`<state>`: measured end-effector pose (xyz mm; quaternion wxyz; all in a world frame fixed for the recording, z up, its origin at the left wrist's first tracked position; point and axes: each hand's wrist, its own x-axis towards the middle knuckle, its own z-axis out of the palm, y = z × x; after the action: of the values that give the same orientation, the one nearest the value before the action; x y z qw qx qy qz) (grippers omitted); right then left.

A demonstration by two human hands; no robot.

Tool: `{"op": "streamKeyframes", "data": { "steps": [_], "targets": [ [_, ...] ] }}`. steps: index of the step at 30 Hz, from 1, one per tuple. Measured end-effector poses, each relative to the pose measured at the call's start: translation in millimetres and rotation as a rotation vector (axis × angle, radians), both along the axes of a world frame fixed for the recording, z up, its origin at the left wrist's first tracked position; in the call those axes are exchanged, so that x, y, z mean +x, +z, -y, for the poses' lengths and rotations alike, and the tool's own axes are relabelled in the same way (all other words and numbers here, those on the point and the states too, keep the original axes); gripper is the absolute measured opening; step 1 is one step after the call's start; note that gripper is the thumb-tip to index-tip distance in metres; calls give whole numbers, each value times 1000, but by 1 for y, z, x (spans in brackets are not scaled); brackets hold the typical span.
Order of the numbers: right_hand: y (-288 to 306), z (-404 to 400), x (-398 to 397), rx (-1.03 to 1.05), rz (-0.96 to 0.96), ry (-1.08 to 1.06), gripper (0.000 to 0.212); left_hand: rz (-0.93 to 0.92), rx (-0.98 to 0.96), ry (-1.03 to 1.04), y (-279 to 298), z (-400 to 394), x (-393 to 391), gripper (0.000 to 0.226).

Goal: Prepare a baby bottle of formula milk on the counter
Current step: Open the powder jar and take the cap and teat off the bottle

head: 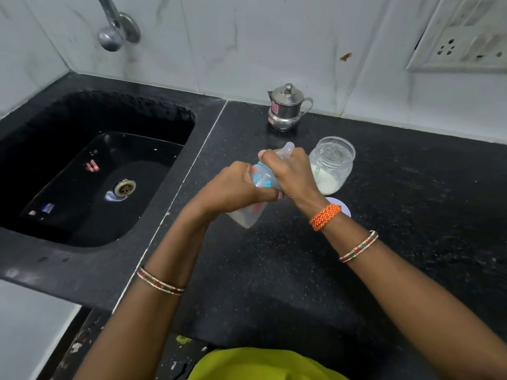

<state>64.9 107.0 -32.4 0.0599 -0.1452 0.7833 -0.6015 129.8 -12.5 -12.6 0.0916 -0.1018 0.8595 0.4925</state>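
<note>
A clear baby bottle [260,181] with blue and red prints is tilted above the black counter [274,270], its base low and to the left. My left hand [233,190] wraps around the bottle's body. My right hand [290,171] grips the bottle's top, with the clear teat [288,147] poking out above the fingers. Milky liquid shows in the bottle's lower end. Just right of my hands stands an open clear jar [333,163] holding white formula powder. A pale round lid [343,208] lies flat behind my right wrist.
A small steel pot with lid and spout [286,109] stands at the back by the wall. A black sink [90,171] with a drain lies to the left, under a wall tap [115,26]. A socket panel [463,37] is on the wall at upper right.
</note>
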Motion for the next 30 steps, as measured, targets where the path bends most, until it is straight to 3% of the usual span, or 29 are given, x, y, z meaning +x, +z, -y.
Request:
{"op": "streamKeyframes", "data": {
  "steps": [1, 3, 5, 7, 9, 12, 16, 19, 22, 26, 30],
  "targets": [
    [4, -3, 3, -65, -33, 66, 45, 51, 231, -72, -1, 4, 1, 44],
    [19, -4, 11, -199, -109, 278, 42, 235, 888, -340, -13, 6, 5, 48],
    [34, 2, 13, -207, -140, 520, 43, 320, 1510, -642, -27, -5, 10, 51],
    [46, 4, 9, -166, -79, 660, 34, 299, 1718, -818, -34, -12, 6, 49],
    [50, -4, 0, -173, 68, 731, 34, 221, 1664, -827, -34, -8, 1, 47],
    [44, -21, -13, -201, 262, 790, 75, 156, 1524, -685, -39, 6, 1, 45],
    [36, -24, -9, -331, 422, 840, 70, 129, 1257, -466, -48, 3, 4, 51],
    [33, -18, -5, -288, 395, 886, 84, 153, 1168, -426, -52, -5, 4, 60],
    [31, -17, -4, -191, 347, 764, 71, 140, 1174, -502, -52, -7, 1, 48],
    [22, -28, -7, -249, 339, 620, 43, 115, 1057, -456, -55, 3, 0, 48],
    [12, -34, -9, -304, 358, 587, 55, 51, 741, -342, -62, 12, 0, 39]
  ]
}}
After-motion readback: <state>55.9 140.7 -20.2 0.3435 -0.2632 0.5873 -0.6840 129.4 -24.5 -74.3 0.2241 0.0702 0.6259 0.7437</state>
